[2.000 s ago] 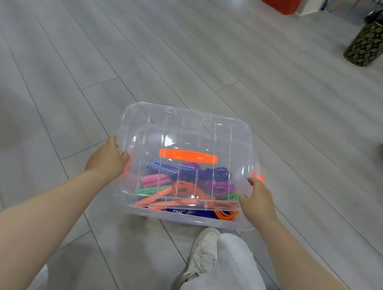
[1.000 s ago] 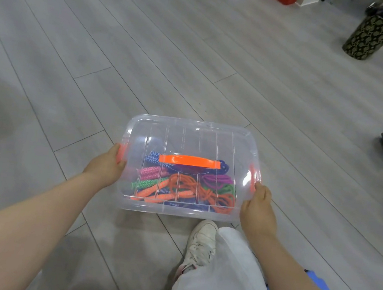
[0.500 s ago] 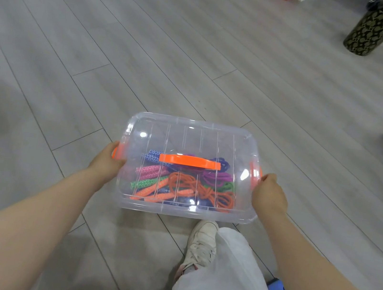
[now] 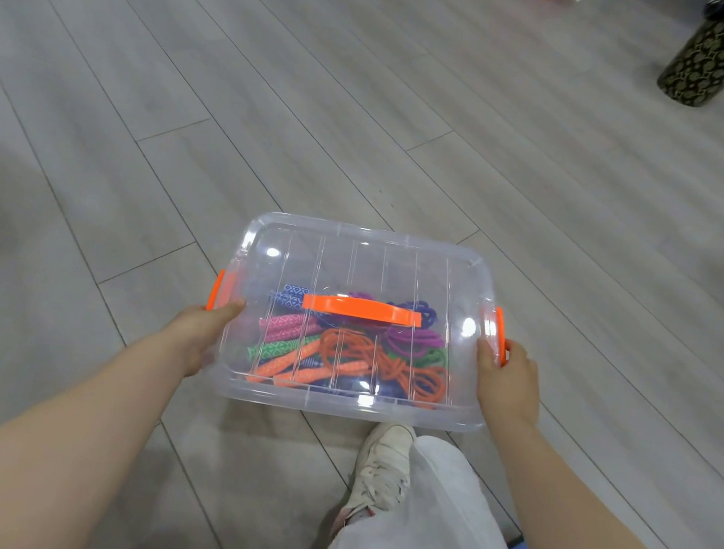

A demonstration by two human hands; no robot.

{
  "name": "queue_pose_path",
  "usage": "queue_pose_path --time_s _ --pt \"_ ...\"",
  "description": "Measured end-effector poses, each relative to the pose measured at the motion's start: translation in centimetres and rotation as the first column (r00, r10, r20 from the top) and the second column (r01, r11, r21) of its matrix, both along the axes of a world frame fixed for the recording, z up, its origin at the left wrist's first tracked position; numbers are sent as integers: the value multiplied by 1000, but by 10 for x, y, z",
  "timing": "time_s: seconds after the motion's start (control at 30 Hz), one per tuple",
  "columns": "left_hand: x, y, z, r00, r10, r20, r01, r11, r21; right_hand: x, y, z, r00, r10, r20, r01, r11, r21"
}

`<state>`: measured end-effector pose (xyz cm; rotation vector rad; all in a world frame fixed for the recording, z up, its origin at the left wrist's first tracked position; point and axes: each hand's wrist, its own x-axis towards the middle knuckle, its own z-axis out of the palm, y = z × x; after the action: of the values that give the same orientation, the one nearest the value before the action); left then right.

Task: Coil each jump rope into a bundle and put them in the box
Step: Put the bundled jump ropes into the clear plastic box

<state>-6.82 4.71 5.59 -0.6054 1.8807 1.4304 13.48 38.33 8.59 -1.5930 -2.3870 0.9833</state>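
Holding the clear box (image 4: 365,270) at its ends on the floor, my left hand (image 4: 194,333) and right hand (image 4: 506,382) clasp it; coiled jump ropes (image 4: 357,354) inside seem light, the smooth plastic slippery, so grip by the orange latches (image 4: 499,331).

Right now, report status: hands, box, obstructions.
Left hand and right hand grip the box ends. Lid on, coiled jump ropes inside. Own shoe just behind it.
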Motion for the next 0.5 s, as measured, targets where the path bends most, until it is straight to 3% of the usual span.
queue_pose_path --time_s 0.2,0.5 --pt "8 9 2 990 67 -126 -64 998 25 -16 -8 2 981 -170 -95 149 969 -195" --pt "5 5 -1 992 73 -106 -70 997 31 -14 -11 0 996 -65 -59 62 997 -53"
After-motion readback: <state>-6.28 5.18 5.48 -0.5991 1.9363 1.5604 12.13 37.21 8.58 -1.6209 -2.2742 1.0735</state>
